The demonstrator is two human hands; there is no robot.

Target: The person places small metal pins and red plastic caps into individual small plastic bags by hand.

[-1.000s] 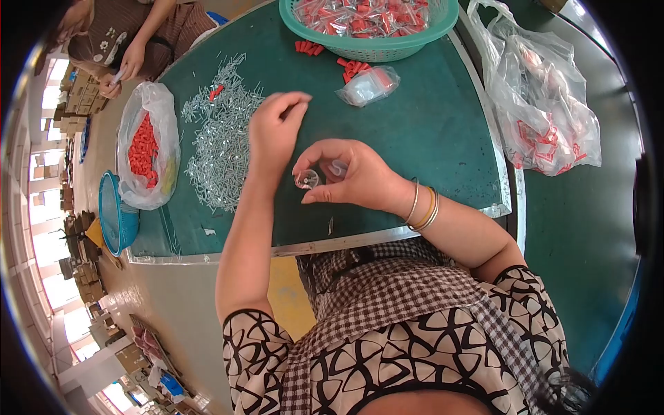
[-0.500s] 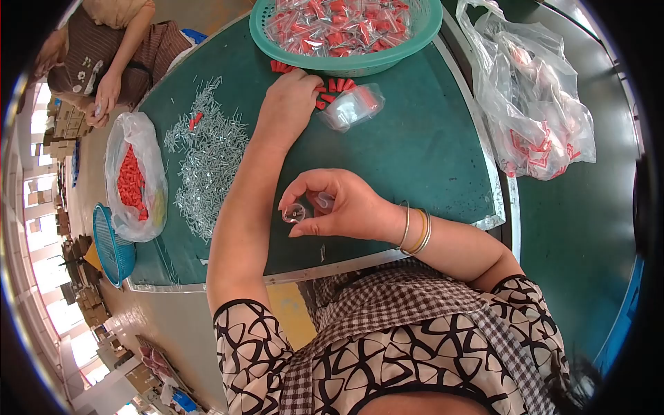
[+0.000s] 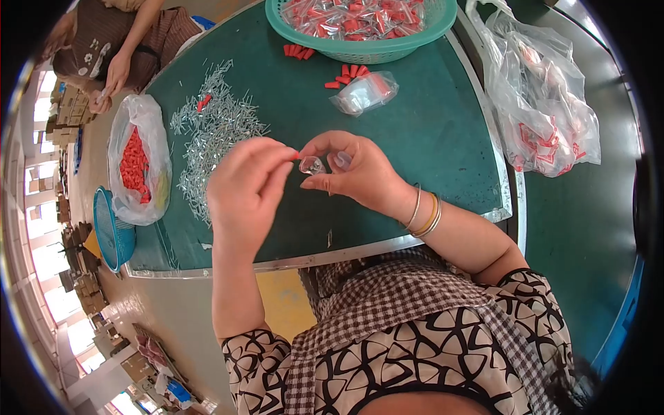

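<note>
Head view: my right hand (image 3: 365, 167) curls round a clear plastic piece (image 3: 312, 165), while my left hand (image 3: 245, 187) pinches a small red piece (image 3: 297, 155) just beside it. I judge the plastic light, slippery, easily crumpled, best held by its rim; the red bit seems light and firm, best pinched by its sides. Beyond, metal pins (image 3: 220, 131) strew the green table (image 3: 422, 152), then a heaped basket (image 3: 366, 51), another person (image 3: 93, 45) and stacked cartons (image 3: 72, 119).

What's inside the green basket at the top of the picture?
The green basket holds a heap of clear packets, with red pieces showing through. The heap covers the basket's floor and whatever lies lower; the far rim is out of frame.
</note>
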